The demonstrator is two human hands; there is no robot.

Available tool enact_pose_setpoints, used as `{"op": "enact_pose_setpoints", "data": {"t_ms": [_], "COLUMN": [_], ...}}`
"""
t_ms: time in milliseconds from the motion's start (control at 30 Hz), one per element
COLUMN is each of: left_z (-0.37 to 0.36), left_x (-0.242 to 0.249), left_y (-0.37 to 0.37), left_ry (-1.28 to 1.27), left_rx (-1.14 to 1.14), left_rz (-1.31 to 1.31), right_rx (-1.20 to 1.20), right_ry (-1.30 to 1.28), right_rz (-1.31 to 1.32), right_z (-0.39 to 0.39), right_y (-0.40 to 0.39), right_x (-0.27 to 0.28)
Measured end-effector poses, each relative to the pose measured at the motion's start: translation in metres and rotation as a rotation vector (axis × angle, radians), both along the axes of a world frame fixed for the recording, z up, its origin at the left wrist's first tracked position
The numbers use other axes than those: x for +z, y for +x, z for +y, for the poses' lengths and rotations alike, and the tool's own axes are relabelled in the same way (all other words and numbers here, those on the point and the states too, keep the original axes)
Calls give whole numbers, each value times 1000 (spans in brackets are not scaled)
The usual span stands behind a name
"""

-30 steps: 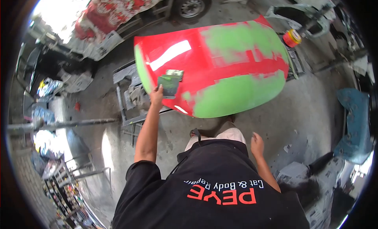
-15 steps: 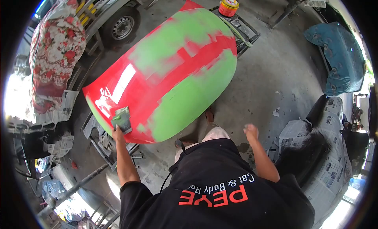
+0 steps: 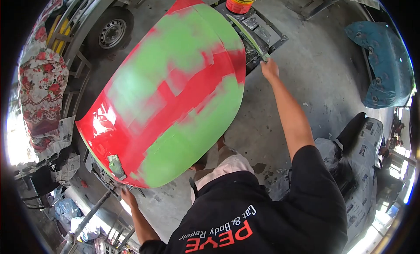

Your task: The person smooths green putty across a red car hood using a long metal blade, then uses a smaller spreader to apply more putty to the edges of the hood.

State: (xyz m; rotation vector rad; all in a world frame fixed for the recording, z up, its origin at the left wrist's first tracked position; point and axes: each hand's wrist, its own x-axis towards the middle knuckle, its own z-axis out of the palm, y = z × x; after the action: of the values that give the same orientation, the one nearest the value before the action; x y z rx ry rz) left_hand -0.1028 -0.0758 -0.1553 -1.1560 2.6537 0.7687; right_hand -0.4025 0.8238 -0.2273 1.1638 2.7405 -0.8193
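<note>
A car hood (image 3: 175, 90), red with large light green patches, lies tilted in front of me. My right hand (image 3: 270, 69) reaches out past its far right corner. The fingers are closed on the near end of a long, narrow green-edged strip (image 3: 247, 34), whose far end lies along the stand. Close below the hood's near left edge is my left hand (image 3: 127, 196), small and partly curled, apart from the hood. A flat grey piece smeared with green (image 3: 116, 166) rests on the red paint near that edge, with no hand on it.
A red and yellow can (image 3: 240, 2) sits on the metal stand (image 3: 277, 40) at the hood's far end. A wheel (image 3: 111, 33) and flowered cloth (image 3: 43, 88) are at left. Newspaper-masked parts (image 3: 363, 153) and a teal-covered piece (image 3: 385, 64) stand at right.
My left hand has let go of the grey smeared piece and drawn back from the hood. My right hand has moved forward and taken the strip's end. The view has shifted right.
</note>
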Motion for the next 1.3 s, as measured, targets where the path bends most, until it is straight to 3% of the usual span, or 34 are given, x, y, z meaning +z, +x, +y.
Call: {"op": "enact_pose_setpoints", "data": {"t_ms": [33,67,167,367,533,633,733,867,933,1000,1067,1133,1233,1300], "left_z": [18,21,63,144,170,179,194,225,272,311,343,381,421,430], "left_x": [11,-1,14,51,55,52,58,73,85,106,112,133,160,166], "left_y": [16,45,104,157,146,120,80,16,-23,-67,-93,-121,-136,-126], "left_ry": [-6,2,-52,158,295,314,309,417,465,544,535,499,512,470], "left_rx": [42,28,-137,-18,59,-4,-79,-120,-105,-204,-321,-546,-803,-912], "left_rz": [-102,-48,-250,-586,-614,-495,-435,-387,-196,-196,-135,-20,123,207], "right_rx": [-11,-21,-8,-61,11,-15,-29,-5,-160,-266,-201,-52,-14,129], "right_ry": [50,99,79,69,125,173,74,-292,-719,-980,-1212,-1313,-1487,-1426], "right_rz": [-78,-154,-264,-253,-289,-348,-168,293,437,490,494,480,446,407], "right_z": [3,6,23,59,61,59,86,77,58,19,-26,-71,-139,-175], "right_y": [-17,-32,-65,-96,-100,-108,-106,-82,-25,32,88,134,183,204], "right_x": [1,0,-13,-47,-37,-28,-47,-26,-13,28,74,105,150,158]}}
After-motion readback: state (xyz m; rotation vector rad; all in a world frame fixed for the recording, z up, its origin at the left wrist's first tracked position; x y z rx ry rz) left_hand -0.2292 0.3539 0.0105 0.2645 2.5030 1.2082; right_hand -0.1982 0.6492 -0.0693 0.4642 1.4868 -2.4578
